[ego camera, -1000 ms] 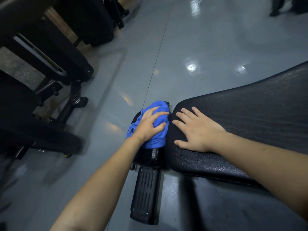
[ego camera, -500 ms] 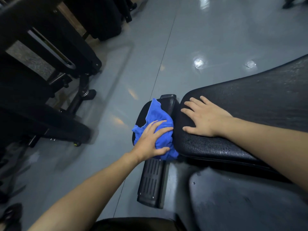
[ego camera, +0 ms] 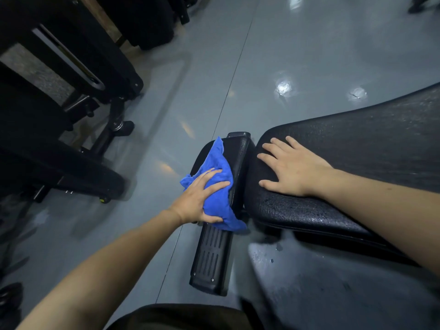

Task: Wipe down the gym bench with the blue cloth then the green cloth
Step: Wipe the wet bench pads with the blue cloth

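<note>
The black padded gym bench runs from the centre to the right edge. At its end sits a smaller black pad. The blue cloth is crumpled over that small pad, and my left hand presses it down with fingers wrapped over the fabric. My right hand lies flat on the end of the main pad with fingers spread, holding nothing. Wet streaks glisten on the pad below my right wrist. No green cloth is in view.
A black ribbed foot of the bench frame lies on the grey glossy floor below the cloth. Black gym machines crowd the left side. My dark-clothed leg shows at the bottom edge.
My left hand has dragged the blue cloth back toward me along the small end pad. My right hand has stayed flat on the main pad.
</note>
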Demonstrator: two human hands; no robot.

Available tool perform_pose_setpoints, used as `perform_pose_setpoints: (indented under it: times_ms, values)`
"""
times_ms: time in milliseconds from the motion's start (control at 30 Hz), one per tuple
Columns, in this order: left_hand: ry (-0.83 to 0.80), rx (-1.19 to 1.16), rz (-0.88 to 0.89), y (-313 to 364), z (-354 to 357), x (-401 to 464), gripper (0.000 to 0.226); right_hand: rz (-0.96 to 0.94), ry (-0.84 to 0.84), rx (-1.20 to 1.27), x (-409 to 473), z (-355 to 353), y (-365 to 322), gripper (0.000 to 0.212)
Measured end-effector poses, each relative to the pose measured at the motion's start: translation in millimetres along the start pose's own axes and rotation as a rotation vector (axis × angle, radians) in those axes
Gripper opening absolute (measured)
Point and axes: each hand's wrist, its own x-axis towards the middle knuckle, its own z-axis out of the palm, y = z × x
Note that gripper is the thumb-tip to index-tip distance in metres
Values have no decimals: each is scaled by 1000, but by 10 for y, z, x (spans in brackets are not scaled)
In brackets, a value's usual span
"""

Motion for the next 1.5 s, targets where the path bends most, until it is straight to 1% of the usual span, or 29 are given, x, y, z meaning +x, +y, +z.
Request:
perform_pose_setpoints:
  times_ms: [233,467,800,967,1267,1367,1500]
  values:
    - [-12,-6,-70,-145,-17,-103,109,0,3,8,11,9,-9,98]
    - [-8,3,-58,-298,-9,-146,108,0,14,-3,14,17,-7,92]
    - [-11,9,-78,-463,-15,-194,115,13,2,15,19,0,-17,94]
    - [-59,45,-80,-534,-52,-215,115,15,-1,15,22,2,-19,94]
    - [-87,120,14,-706,-122,-185,116,19,-1,8,29,24,-10,93]
    - [-100,79,-10,-662,-123,-193,113,14,4,5,37,21,-14,93]
    - [-105,-54,-121,-495,-91,-194,111,13,5,-4,34,13,-16,92]
